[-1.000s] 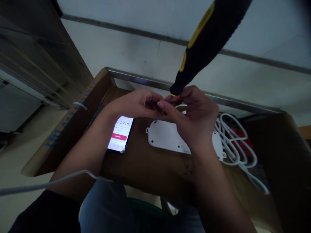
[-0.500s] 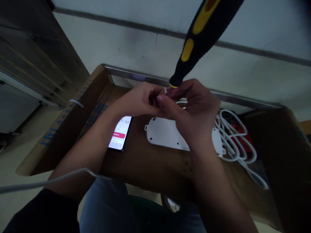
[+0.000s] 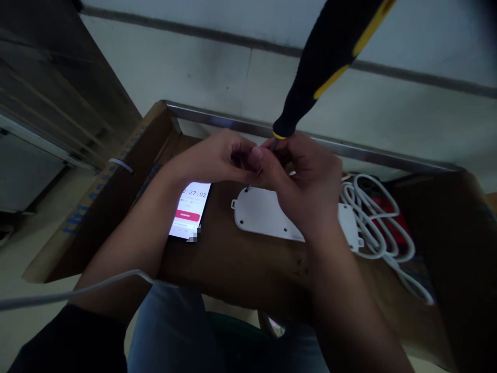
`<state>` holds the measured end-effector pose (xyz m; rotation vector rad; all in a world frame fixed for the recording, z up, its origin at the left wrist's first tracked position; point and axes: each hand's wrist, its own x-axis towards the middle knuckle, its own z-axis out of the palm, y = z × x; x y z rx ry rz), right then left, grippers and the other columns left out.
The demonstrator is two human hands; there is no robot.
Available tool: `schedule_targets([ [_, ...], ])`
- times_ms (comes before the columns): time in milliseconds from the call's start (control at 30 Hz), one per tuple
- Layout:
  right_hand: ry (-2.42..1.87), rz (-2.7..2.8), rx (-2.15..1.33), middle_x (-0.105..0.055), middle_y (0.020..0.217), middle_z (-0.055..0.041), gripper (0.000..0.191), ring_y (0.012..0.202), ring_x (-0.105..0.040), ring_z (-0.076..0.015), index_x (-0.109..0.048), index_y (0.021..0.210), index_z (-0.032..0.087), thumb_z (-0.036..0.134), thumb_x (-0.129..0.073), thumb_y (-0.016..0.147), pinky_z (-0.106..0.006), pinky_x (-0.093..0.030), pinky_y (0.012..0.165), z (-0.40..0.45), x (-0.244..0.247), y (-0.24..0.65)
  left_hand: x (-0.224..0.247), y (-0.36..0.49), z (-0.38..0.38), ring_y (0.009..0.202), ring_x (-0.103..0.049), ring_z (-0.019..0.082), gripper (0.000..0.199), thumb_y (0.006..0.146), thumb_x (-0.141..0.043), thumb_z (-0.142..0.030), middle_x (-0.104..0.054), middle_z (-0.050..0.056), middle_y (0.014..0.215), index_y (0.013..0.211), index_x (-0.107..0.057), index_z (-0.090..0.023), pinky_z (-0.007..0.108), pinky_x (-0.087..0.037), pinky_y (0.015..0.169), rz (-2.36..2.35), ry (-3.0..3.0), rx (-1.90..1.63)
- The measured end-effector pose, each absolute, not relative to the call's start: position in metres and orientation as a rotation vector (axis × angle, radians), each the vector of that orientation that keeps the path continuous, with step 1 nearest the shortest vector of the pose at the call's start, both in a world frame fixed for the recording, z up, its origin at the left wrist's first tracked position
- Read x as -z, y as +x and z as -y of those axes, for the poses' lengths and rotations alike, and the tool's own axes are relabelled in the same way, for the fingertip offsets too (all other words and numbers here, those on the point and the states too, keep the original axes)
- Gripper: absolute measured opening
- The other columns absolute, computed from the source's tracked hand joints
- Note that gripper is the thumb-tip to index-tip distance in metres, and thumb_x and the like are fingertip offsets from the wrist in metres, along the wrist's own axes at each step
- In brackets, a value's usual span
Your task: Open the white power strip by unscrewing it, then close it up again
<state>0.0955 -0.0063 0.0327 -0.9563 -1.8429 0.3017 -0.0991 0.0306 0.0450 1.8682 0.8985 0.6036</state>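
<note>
A black screwdriver with yellow stripes rises from my hands towards the top of the view. Its thin steel shaft runs down between my fingers to a point at the top left corner of a white plastic power strip, which lies with its underside up. My right hand wraps the screwdriver's collar. My left hand pinches around the shaft with its fingertips. The tip itself is mostly hidden by my fingers.
The strip rests on a brown cardboard surface with raised flaps, inside a steel rail. A lit smartphone lies to the left. A coiled white cable sits on a red item at right. A grey cable crosses my left forearm.
The screwdriver handle has turned, shifting its yellow stripes, and leans further right. My hands have shifted slightly. The phone's clock has changed from 27:01 to 27:02.
</note>
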Motion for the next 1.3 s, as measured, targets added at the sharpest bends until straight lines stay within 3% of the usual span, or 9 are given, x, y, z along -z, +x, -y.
schedule_targets([
  [133,-0.938,1.912,-0.239,-0.064,0.077,-0.0008,0.019,0.068,-0.060,-0.0148,-0.064,0.084,0.023,0.029,-0.060,0.102,-0.032,-0.048,0.063,0.008,-0.034,0.095,-0.040,-0.103,-0.034,0.074,-0.066,0.015,0.033,0.076,-0.086,-0.033,-0.072,0.001,0.082,0.100,-0.072,-0.015,0.025,-0.050,0.067,-0.910,1.939,-0.230],
  [233,-0.941,1.926,-0.213,-0.063,0.075,-0.0017,0.022,0.068,-0.060,-0.0163,-0.060,0.083,0.024,0.031,-0.056,0.104,-0.033,-0.049,0.063,0.009,-0.034,0.095,-0.031,-0.103,-0.037,0.070,-0.064,0.013,0.036,0.072,-0.089,-0.034,-0.072,0.000,0.081,0.098,-0.072,-0.014,0.024,-0.046,0.063,-0.956,1.995,-0.109],
  [633,-0.929,1.956,-0.203,-0.066,0.079,-0.0024,0.023,0.070,-0.062,-0.0169,-0.058,0.085,0.025,0.034,-0.053,0.106,-0.033,-0.051,0.064,0.009,-0.035,0.095,-0.026,-0.099,-0.038,0.070,-0.064,0.014,0.029,0.072,-0.088,-0.028,-0.070,0.000,0.077,0.093,-0.073,-0.014,0.025,-0.045,0.063,-0.937,2.015,-0.123],
  [1300,-0.940,1.959,-0.119,-0.066,0.078,-0.0016,0.024,0.068,-0.063,-0.0156,-0.059,0.084,0.024,0.033,-0.053,0.106,-0.031,-0.049,0.063,0.009,-0.037,0.098,-0.028,-0.099,-0.038,0.074,-0.067,0.015,0.036,0.072,-0.087,-0.031,-0.074,0.001,0.084,0.100,-0.073,-0.015,0.025,-0.046,0.067,-0.973,2.008,-0.071],
])
